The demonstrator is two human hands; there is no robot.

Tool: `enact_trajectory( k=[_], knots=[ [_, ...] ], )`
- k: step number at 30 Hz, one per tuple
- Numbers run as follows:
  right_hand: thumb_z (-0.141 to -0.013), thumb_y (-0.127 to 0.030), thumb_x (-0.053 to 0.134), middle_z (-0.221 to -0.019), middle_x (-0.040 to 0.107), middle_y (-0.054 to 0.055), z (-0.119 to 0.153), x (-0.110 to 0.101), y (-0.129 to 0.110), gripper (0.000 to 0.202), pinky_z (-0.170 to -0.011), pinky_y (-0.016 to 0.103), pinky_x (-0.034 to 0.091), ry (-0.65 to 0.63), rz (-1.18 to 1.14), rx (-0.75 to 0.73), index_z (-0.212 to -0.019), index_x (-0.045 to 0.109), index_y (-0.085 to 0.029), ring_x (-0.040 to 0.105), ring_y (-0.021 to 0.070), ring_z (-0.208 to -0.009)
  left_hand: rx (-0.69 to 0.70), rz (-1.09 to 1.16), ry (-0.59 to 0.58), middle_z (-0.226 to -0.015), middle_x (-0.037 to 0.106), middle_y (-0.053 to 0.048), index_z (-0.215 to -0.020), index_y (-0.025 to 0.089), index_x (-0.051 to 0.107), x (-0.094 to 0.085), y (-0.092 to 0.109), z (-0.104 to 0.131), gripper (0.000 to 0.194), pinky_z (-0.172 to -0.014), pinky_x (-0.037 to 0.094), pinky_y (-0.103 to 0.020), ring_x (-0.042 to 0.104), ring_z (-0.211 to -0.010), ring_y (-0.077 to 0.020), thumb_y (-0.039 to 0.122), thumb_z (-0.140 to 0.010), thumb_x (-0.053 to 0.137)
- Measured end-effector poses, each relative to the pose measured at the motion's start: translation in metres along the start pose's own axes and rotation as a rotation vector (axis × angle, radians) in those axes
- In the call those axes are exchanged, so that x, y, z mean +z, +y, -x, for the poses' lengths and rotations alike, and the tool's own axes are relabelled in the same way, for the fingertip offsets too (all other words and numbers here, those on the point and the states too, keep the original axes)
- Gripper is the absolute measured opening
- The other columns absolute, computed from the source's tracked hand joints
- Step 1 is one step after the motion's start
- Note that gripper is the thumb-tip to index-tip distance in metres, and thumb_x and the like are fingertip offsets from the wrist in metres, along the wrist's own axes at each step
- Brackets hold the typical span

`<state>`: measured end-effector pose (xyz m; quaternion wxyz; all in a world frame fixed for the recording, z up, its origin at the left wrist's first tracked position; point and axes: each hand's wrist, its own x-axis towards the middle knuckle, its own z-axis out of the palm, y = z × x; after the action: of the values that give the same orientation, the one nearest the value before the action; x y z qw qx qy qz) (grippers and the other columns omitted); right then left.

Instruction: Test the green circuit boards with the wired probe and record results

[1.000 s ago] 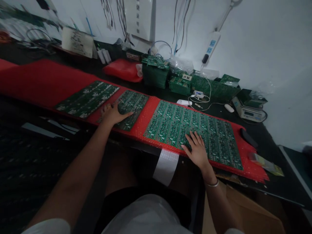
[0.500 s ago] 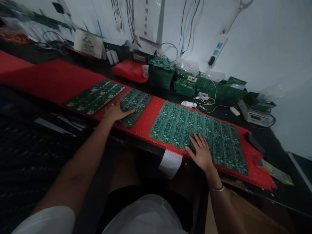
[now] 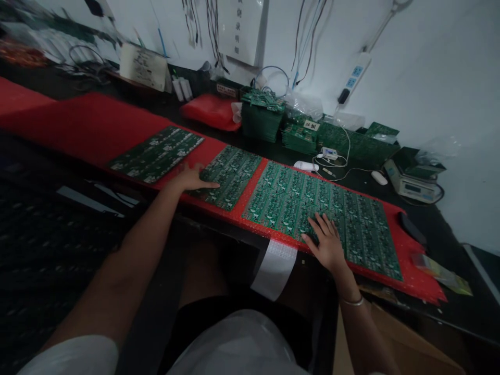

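Note:
Green circuit board panels lie in a row on a red bubble-wrap sheet (image 3: 250, 197). My left hand (image 3: 191, 178) rests at the left edge of the middle circuit board panel (image 3: 234, 169), thumb over its surface and the other fingers stretched along its side. My right hand (image 3: 327, 242) lies flat, fingers spread, on the right-hand group of circuit board panels (image 3: 297, 195), which sit edge to edge. Left of my left hand is another circuit board panel (image 3: 160, 153) with pale patches.
Behind the row stand stacks of circuit boards (image 3: 262, 120), a red bag (image 3: 211, 112) and a small scale (image 3: 412, 182). A white paper strip (image 3: 275, 268) hangs off the front edge. A power strip (image 3: 354, 75) hangs on the wall.
My left hand and the middle panel have shifted right, narrowing the red gap before the right-hand panels. My right hand stays on the same panels. The view has tilted slightly.

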<state>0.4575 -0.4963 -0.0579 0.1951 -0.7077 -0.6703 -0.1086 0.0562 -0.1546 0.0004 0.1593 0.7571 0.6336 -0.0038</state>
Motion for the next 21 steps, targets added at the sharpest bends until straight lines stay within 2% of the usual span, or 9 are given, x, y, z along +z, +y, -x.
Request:
enact_trajectory(
  k=[2, 4, 8, 13, 15, 18, 21],
  knots=[
    [-0.105, -0.055, 0.047, -0.160, 0.053, 0.013, 0.000, 0.000, 0.000, 0.055, -0.126, 0.061, 0.036, -0.005, -0.003, 0.006, -0.144, 0.065, -0.021, 0.042, 0.0351, -0.155, 0.004, 0.000, -0.064, -0.172, 0.020, -0.029, -0.163, 0.020, 0.037, -0.002, 0.008, 0.001, 0.133, -0.125, 0.028, -0.062, 0.017, -0.159, -0.0555, 0.089, -0.055, 0.076],
    [-0.105, -0.055, 0.047, -0.160, 0.053, 0.013, 0.000, 0.000, 0.000, 0.055, -0.126, 0.061, 0.036, -0.012, -0.006, 0.009, -0.145, 0.064, -0.021, 0.042, 0.0349, -0.155, -0.010, 0.001, -0.075, -0.174, 0.015, -0.029, -0.164, 0.022, 0.035, -0.002, 0.014, 0.001, 0.134, -0.125, 0.023, -0.067, 0.011, -0.159, -0.0581, 0.091, -0.056, 0.073],
    [-0.105, -0.055, 0.046, -0.161, 0.052, 0.013, -0.001, 0.001, 0.000, 0.055, -0.125, 0.061, 0.036, -0.014, -0.009, 0.012, -0.146, 0.063, -0.022, 0.042, 0.0348, -0.155, -0.041, 0.050, -0.063, -0.175, 0.014, -0.028, -0.160, 0.021, 0.042, -0.003, 0.016, 0.002, 0.127, -0.124, 0.020, -0.071, 0.010, -0.158, -0.0600, 0.100, -0.062, 0.055],
    [-0.107, -0.057, 0.042, -0.159, 0.054, 0.015, 0.002, -0.001, 0.001, 0.059, -0.124, 0.062, 0.038, -0.017, -0.002, 0.002, -0.145, 0.064, -0.018, 0.043, 0.0369, -0.153, 0.078, 0.133, -0.075, -0.172, 0.033, -0.015, -0.139, 0.028, 0.067, -0.008, 0.002, 0.002, 0.100, -0.127, 0.025, -0.059, 0.019, -0.162, -0.0450, 0.099, -0.072, 0.041],
    [-0.106, -0.059, 0.042, -0.158, 0.053, 0.018, -0.002, -0.005, -0.001, 0.061, -0.123, 0.063, 0.039, -0.017, -0.004, -0.003, -0.143, 0.065, -0.016, 0.043, 0.0389, -0.153, 0.098, 0.147, -0.066, -0.167, 0.043, -0.014, -0.135, 0.028, 0.070, -0.009, 0.000, 0.004, 0.095, -0.127, 0.023, -0.059, 0.019, -0.162, -0.0437, 0.096, -0.075, 0.041],
    [-0.105, -0.062, 0.044, -0.162, 0.048, 0.019, -0.023, -0.015, -0.017, 0.062, -0.124, 0.066, 0.036, 0.015, -0.011, -0.009, -0.140, 0.067, -0.016, 0.038, 0.0403, -0.156, 0.097, 0.167, -0.051, -0.161, 0.051, -0.014, -0.135, 0.027, 0.070, -0.008, 0.004, 0.007, 0.088, -0.127, 0.024, -0.058, 0.023, -0.161, -0.0437, 0.090, -0.077, 0.049],
    [-0.106, -0.060, 0.044, -0.162, 0.049, 0.015, -0.062, -0.023, -0.051, 0.059, -0.127, 0.062, 0.034, 0.011, -0.068, -0.137, -0.141, 0.066, -0.019, 0.039, 0.0356, -0.156, 0.136, 0.191, 0.045, -0.158, 0.055, -0.013, -0.143, 0.023, 0.065, -0.013, 0.001, 0.006, 0.079, -0.126, 0.031, -0.045, 0.036, -0.157, -0.0354, 0.076, -0.086, 0.050]
  ],
)
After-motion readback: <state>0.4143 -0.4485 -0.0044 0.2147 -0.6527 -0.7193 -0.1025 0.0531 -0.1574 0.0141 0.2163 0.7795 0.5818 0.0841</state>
